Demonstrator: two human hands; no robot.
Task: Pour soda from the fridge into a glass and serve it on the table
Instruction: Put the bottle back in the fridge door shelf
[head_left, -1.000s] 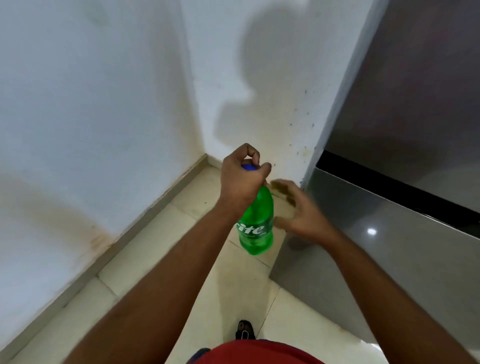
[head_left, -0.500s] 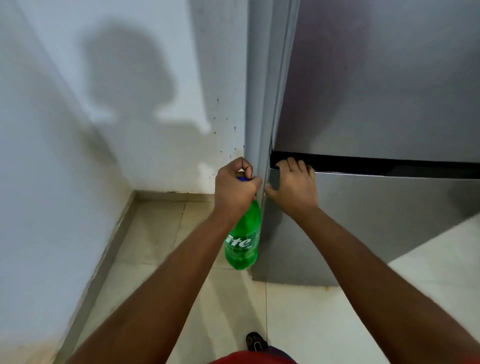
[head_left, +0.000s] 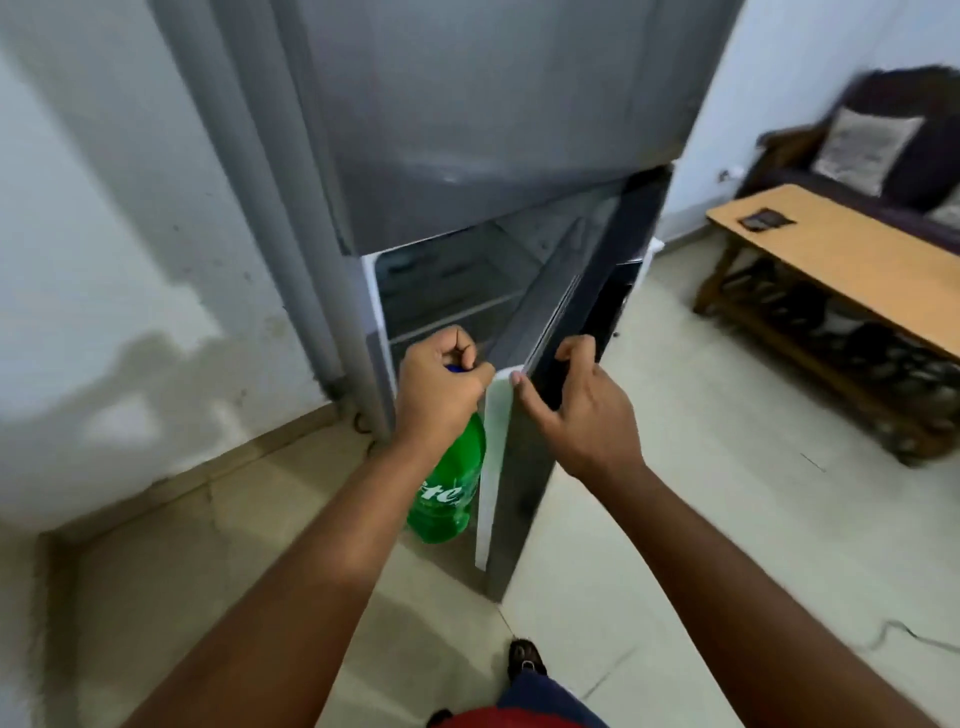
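A green soda bottle (head_left: 449, 493) with a blue cap hangs upright from my left hand (head_left: 439, 387), which is closed around its neck. My right hand (head_left: 576, 405) grips the top edge of the grey fridge's lower door (head_left: 519, 467), which stands swung open towards me. Behind the door the fridge (head_left: 467, 130) interior shows bare white shelves (head_left: 452, 291). The bottle hangs just left of the door's white inner edge, in front of the opening. No glass is in view.
A wooden table (head_left: 857, 260) with a dark flat object (head_left: 766, 218) on top stands at the right, shoes on its lower shelf. A dark sofa with cushions (head_left: 867, 150) sits behind it. White walls close in on the left. My foot (head_left: 524, 657) is on the tiled floor.
The lower fridge door was closed half a second ago and is now pulled open by my right hand. My left hand kept the bottle. The view swung right, revealing the table and sofa.
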